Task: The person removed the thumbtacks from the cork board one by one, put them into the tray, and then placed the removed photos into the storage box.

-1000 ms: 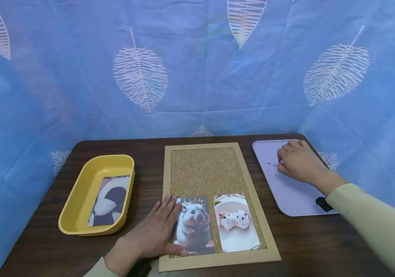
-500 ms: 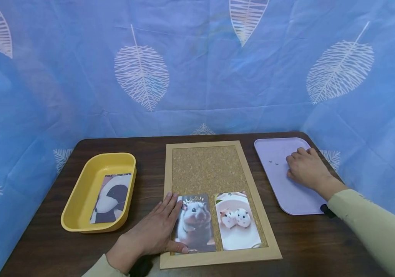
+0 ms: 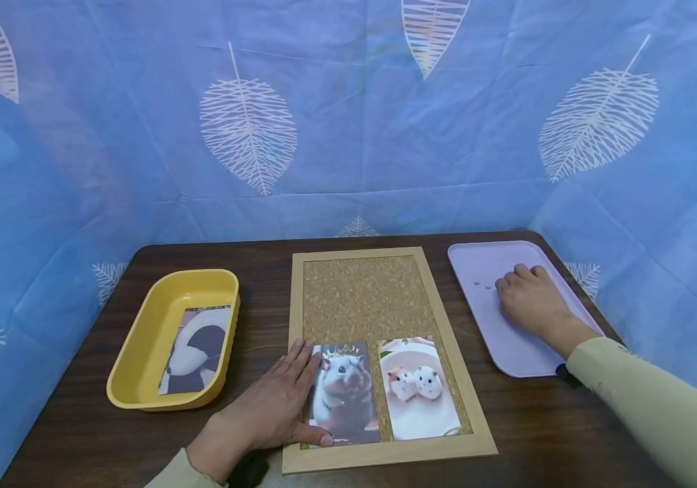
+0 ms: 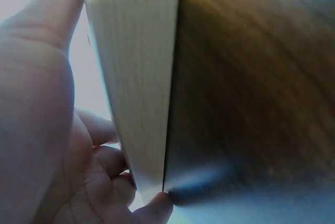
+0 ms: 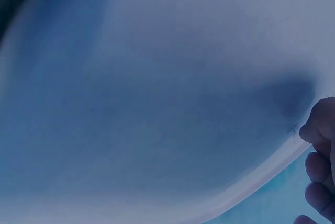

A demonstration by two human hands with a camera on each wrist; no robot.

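Note:
A wood-framed cork board (image 3: 363, 298) lies mid-table, its frame edge (image 4: 138, 77) close in the left wrist view. Two photos sit side by side at its near end: a crowned hamster (image 3: 344, 393) and two hamsters on a plate (image 3: 420, 390). My left hand (image 3: 272, 407) lies flat, fingers straight, on the board's left frame and the crowned hamster photo's edge. My right hand (image 3: 528, 298) rests knuckles-up on a lilac tray (image 3: 485, 325), just right of a few tiny pins (image 3: 481, 283). Its fingers (image 5: 319, 150) are bent and their tips are hidden.
A yellow tub (image 3: 141, 352) at the left holds another photo (image 3: 194, 349). The dark wooden table (image 3: 263, 261) is enclosed by a blue leaf-print cloth (image 3: 348, 122) at the back and both sides. The upper cork is bare.
My right hand drew back from the pins toward the tray's right side, then edged left again. My left hand stayed pressed on the board.

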